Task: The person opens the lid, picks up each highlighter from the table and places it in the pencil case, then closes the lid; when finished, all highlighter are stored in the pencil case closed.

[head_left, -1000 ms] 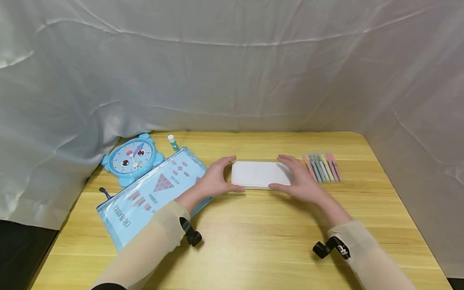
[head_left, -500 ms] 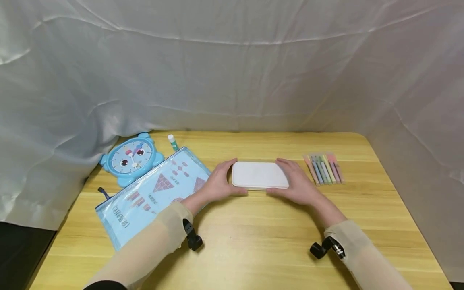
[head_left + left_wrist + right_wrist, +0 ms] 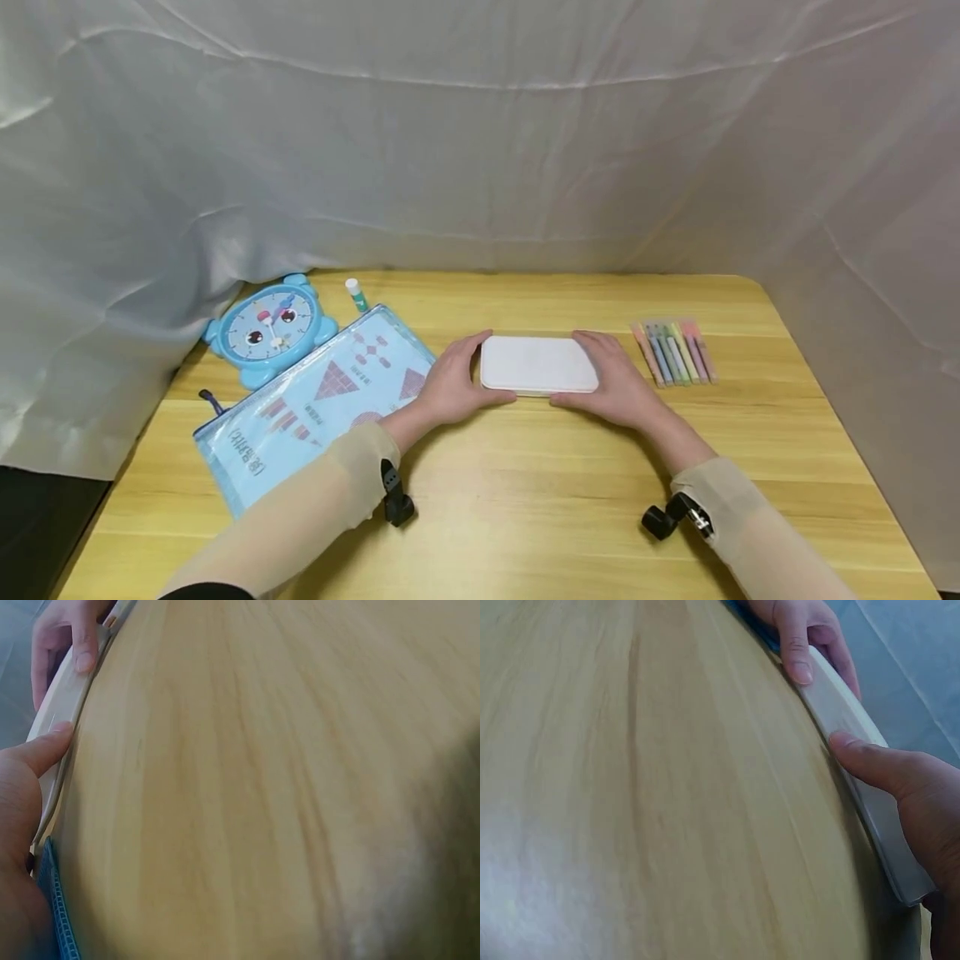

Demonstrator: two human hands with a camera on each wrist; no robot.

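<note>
Since the left hand (image 3: 453, 387) and the right hand (image 3: 619, 385) have come closer, their fingers now grasp the white case (image 3: 536, 364) between them. It seems held securely from both ends.

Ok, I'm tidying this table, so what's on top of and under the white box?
Nothing shows on top of the white box; the left hand and right hand grip its ends. Wooden tabletop shows around it; whatever is directly beneath is covered and cannot be seen.

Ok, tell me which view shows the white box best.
The head view: it shows nearly the whole top of the white box. Both wrist views show mainly its near side, partly covered.
</note>
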